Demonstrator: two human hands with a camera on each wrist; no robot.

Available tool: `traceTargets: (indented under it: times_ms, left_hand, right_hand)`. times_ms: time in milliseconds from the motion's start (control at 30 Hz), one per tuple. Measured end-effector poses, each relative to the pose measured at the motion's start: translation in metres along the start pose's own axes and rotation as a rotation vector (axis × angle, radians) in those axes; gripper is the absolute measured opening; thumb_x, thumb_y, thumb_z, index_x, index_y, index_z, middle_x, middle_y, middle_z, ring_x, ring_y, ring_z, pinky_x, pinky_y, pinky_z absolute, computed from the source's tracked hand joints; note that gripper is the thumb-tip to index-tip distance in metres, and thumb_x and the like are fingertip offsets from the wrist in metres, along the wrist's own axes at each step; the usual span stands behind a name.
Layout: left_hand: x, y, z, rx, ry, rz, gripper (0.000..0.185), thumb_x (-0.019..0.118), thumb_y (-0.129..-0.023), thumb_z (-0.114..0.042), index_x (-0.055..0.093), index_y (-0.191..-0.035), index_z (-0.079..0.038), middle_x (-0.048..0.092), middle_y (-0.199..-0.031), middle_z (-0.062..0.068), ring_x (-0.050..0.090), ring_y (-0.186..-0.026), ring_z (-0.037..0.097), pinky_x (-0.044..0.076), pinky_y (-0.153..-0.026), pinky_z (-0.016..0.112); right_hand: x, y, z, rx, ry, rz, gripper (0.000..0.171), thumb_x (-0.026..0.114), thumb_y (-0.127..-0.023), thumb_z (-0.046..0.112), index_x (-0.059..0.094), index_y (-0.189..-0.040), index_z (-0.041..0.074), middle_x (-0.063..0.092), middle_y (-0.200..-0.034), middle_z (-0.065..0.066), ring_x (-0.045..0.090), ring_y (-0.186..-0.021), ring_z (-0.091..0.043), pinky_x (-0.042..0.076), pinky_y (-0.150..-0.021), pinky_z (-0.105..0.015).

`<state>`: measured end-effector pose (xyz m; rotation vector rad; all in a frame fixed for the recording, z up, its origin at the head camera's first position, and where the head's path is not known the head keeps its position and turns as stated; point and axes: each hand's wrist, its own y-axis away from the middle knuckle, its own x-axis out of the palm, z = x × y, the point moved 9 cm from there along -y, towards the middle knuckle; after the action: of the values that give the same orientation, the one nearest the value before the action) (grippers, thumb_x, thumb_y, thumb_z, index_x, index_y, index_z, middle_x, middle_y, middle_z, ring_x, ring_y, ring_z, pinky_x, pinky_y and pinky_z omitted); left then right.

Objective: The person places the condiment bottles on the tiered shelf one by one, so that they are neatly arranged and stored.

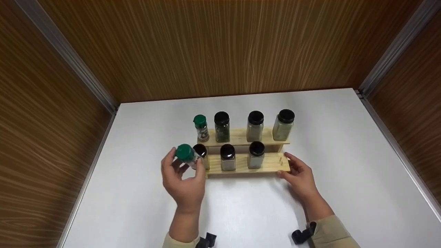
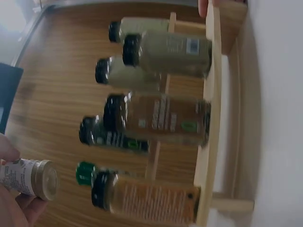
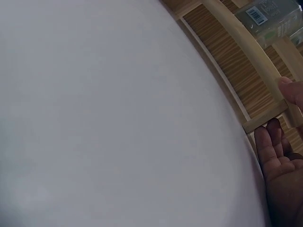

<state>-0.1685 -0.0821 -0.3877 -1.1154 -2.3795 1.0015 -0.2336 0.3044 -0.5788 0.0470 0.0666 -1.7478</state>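
In the head view my left hand (image 1: 187, 189) holds a small spice jar with a green cap (image 1: 186, 153) between thumb and fingers, tilted, in front of the left end of a two-tier wooden spice rack (image 1: 274, 162). The left wrist view shows the base of this jar (image 2: 45, 180) facing the rack. My right hand (image 1: 302, 181) grips the right end of the rack's lower tier, thumb at the front edge. Three black-capped jars stand on that tier, including one with grey contents (image 1: 255, 156). Its leftmost jar (image 1: 200, 151) is partly hidden behind the held one.
On the upper tier stand another green-capped jar (image 1: 202, 129) and three black-capped jars, the rightmost pale green (image 1: 283, 127). The rack rests on a white table (image 1: 241, 210). Wood-grain panels (image 1: 224, 48) enclose the back and both sides.
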Motion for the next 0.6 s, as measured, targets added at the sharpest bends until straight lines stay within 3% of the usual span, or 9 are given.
traceTargets:
  times_ms: [167,300,600]
  left_hand:
    - [0.018,0.008,-0.017,0.027,0.067,0.056,0.064,0.085,-0.074,0.014,0.058,-0.131,0.010,0.065,-0.119,0.020,0.068,-0.106,0.026,0.065,-0.079,0.028]
    - [0.032,0.014,-0.030,0.062,0.110,0.104,0.065,0.086,-0.074,0.015,0.058,-0.133,0.009,0.064,-0.119,0.019,0.067,-0.102,0.023,0.065,-0.073,0.029]
    - [0.064,0.027,-0.054,0.150,0.197,0.176,0.065,0.086,-0.072,0.019,0.063,-0.132,0.005,0.065,-0.118,0.019,0.069,-0.100,0.027,0.066,-0.074,0.030]
  right_hand:
    - [-0.001,0.000,0.001,-0.016,-0.015,-0.005,0.074,0.079,-0.081,-0.022,0.055,-0.149,-0.007,0.062,-0.116,-0.024,0.066,-0.096,-0.011,0.059,-0.082,-0.018]
    - [-0.001,-0.001,0.001,-0.019,-0.019,-0.007,0.075,0.079,-0.081,-0.022,0.055,-0.149,-0.007,0.061,-0.119,-0.024,0.067,-0.097,-0.011,0.059,-0.083,-0.018]
    - [0.000,-0.001,0.002,-0.029,-0.021,0.007,0.075,0.077,-0.081,-0.024,0.053,-0.150,-0.007,0.061,-0.121,-0.028,0.066,-0.100,-0.010,0.059,-0.085,-0.019]
